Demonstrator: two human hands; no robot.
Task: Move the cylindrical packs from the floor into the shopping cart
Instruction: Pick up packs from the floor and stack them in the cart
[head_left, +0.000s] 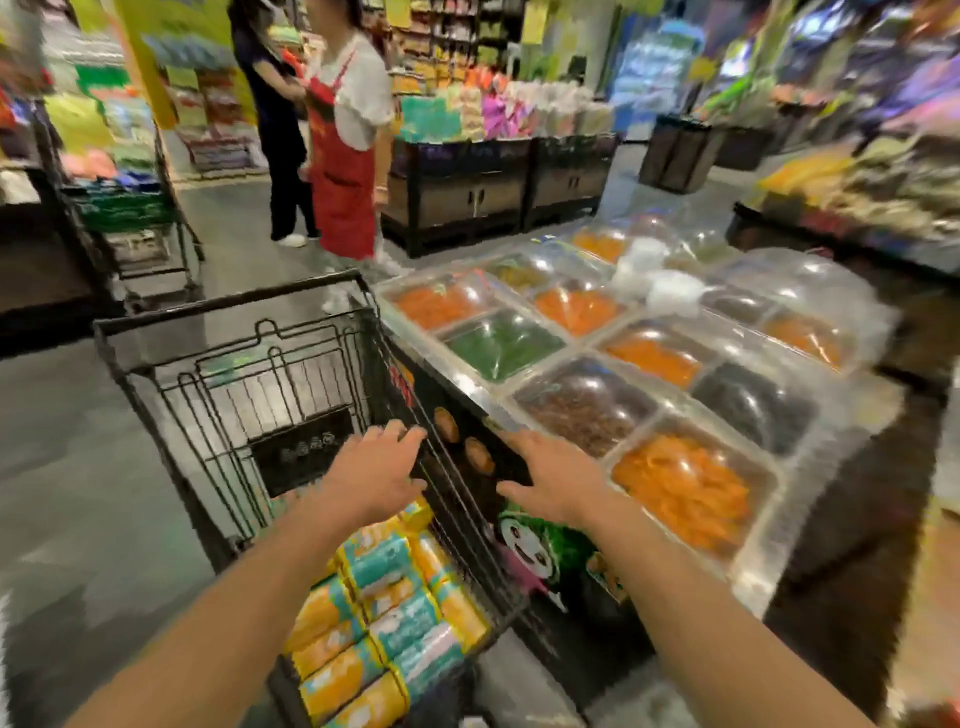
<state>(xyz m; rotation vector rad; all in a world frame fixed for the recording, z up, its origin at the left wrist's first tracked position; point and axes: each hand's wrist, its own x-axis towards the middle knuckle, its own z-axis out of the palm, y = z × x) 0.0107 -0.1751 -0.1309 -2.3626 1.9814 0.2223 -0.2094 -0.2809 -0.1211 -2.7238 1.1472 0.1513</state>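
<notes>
Both bare forearms reached forward from the bottom edge, empty-handed. Left hand was over the black wire shopping cart, fingers straight and spread, tips at the cart's right side wall; contact with the wire not clear. Right hand was released too, fingers spread and relaxed, hovering just outside the cart in front of the black printed side panel of the display stand.

Biggest item: clear-lidded bulk food counter to the right of the cart, compartments of orange, green and dark brown goods under domed covers. Cart stood just beside it, far end bare mesh.

Yellow-and-teal cylindrical packs lay stacked on their sides in the near end of the cart basket, below the left forearm. Blurry, print unreadable.

Background: person in a red apron standing past the cart, another person in dark clothes beside them.
</notes>
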